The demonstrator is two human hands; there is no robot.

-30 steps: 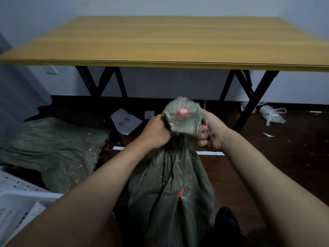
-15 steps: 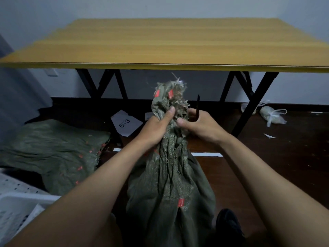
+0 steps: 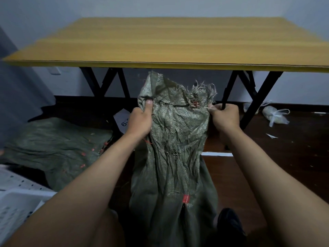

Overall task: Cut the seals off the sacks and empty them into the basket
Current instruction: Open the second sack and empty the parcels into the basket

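Both hands grip the sack (image 3: 176,139) mouth below the table (image 3: 160,43): left hand (image 3: 140,120) closed on its left edge, right hand (image 3: 225,117) closed on its right (frayed) edge.

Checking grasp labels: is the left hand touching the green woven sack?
Touching. The head view shows the left hand gripping the left edge of the green woven sack near its mouth, thumb pressed flat on the fabric, no gap.
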